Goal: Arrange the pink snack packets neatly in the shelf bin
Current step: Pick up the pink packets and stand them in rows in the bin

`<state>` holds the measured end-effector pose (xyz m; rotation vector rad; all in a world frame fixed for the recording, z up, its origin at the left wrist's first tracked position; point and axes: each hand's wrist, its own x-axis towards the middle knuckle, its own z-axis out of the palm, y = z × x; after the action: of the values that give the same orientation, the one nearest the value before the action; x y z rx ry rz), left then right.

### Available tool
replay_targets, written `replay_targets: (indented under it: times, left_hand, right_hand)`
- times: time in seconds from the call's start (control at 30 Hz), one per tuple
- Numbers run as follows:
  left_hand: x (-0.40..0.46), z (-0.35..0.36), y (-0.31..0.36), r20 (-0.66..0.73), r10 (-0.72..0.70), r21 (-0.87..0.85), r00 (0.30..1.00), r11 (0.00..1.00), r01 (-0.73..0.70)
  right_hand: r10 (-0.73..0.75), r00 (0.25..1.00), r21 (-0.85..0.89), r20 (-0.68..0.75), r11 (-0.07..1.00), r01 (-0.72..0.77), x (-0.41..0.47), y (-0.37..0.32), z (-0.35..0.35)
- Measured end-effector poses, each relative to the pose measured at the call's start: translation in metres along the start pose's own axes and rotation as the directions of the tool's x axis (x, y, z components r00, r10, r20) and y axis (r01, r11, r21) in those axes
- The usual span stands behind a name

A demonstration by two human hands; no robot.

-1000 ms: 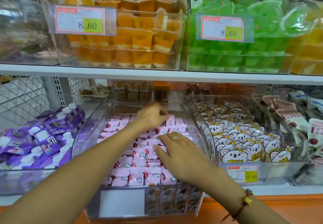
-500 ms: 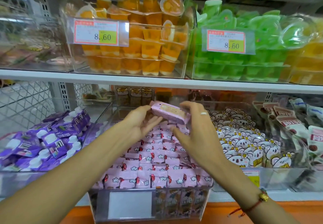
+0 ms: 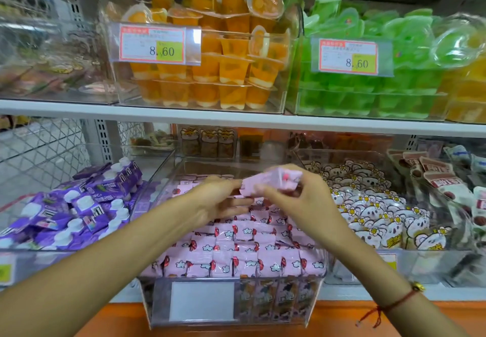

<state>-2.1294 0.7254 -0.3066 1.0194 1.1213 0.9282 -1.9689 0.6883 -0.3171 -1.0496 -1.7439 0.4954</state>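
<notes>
A clear shelf bin [image 3: 228, 307] on the lower shelf holds several pink snack packets [image 3: 236, 255] in rows. Above the bin's back half, both hands hold one blurred pink packet [image 3: 271, 182]. My right hand [image 3: 302, 202] pinches its right end between thumb and fingers. My left hand [image 3: 218, 202] holds its left end with the fingers stretched toward it. The back rows of packets are partly hidden by my hands.
Purple packets [image 3: 73, 213] fill the bin to the left, white bear packets [image 3: 376, 213] the bin to the right. Above, a shelf edge [image 3: 236, 119] carries bins of orange cups [image 3: 210, 68] and green cups [image 3: 368, 81]. An orange ledge [image 3: 342, 318] runs below.
Both hands left the rows of packets, rose with one pink packet and turned it between them. The view has tilted up slightly.
</notes>
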Motion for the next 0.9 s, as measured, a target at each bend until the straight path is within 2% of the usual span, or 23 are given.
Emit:
replay_targets:
  times: [0.03,0.1,0.17,0.23,0.4,0.47,0.6,0.7,0.77,0.83,0.9]
  left_hand:
    - [0.000,-0.002,-0.002,0.014,0.050,0.078,0.999,0.996,-0.051]
    - [-0.004,-0.004,-0.002,0.131,0.130,0.221,0.983,0.963,-0.157]
    - [-0.010,-0.003,-0.002,0.265,0.190,0.290,0.945,0.919,-0.266]
    - [-0.011,-0.001,-0.002,0.333,0.244,0.288,0.911,0.893,-0.345]
    - [-0.006,-0.005,-0.001,0.330,0.300,0.280,0.895,0.874,-0.396]
    - [0.001,-0.006,0.001,0.336,0.355,0.326,0.872,0.825,-0.461]
    - [0.026,-0.005,0.002,0.312,0.491,0.558,0.813,0.598,-0.575]
    - [0.050,-0.008,-0.008,0.329,0.419,0.770,0.846,0.399,-0.497]
    - [0.061,-0.013,-0.015,0.369,0.315,0.881,0.875,0.183,-0.437]
    - [0.068,-0.018,-0.018,0.386,0.284,0.916,0.878,-0.007,-0.401]
    - [0.072,-0.020,-0.018,0.394,0.294,0.918,0.871,-0.093,-0.384]
  right_hand:
    - [0.073,0.996,0.068,-0.052,0.995,-0.070,0.002,0.000,-0.001]
    - [0.228,0.969,0.231,-0.093,0.952,-0.201,0.004,0.000,-0.006]
    - [0.311,0.943,0.295,-0.117,0.918,-0.266,0.005,-0.003,-0.010]
    - [0.326,0.936,0.306,-0.133,0.912,-0.274,0.005,-0.003,-0.009]
    - [0.287,0.945,0.345,-0.155,0.912,-0.220,0.003,-0.001,-0.008]
    - [0.287,0.939,0.349,-0.191,0.914,-0.208,0.006,0.003,-0.012]
    - [0.307,0.883,0.297,-0.354,0.933,-0.205,0.016,0.017,-0.013]
    - [0.241,0.868,0.070,-0.434,0.970,-0.235,0.030,0.031,-0.014]
    - [0.188,0.897,-0.159,-0.399,0.950,-0.269,0.041,0.038,-0.015]
    - [0.166,0.937,-0.342,-0.307,0.900,-0.271,0.052,0.042,-0.013]
    - [0.141,0.973,-0.514,-0.181,0.830,-0.216,0.060,0.045,-0.013]
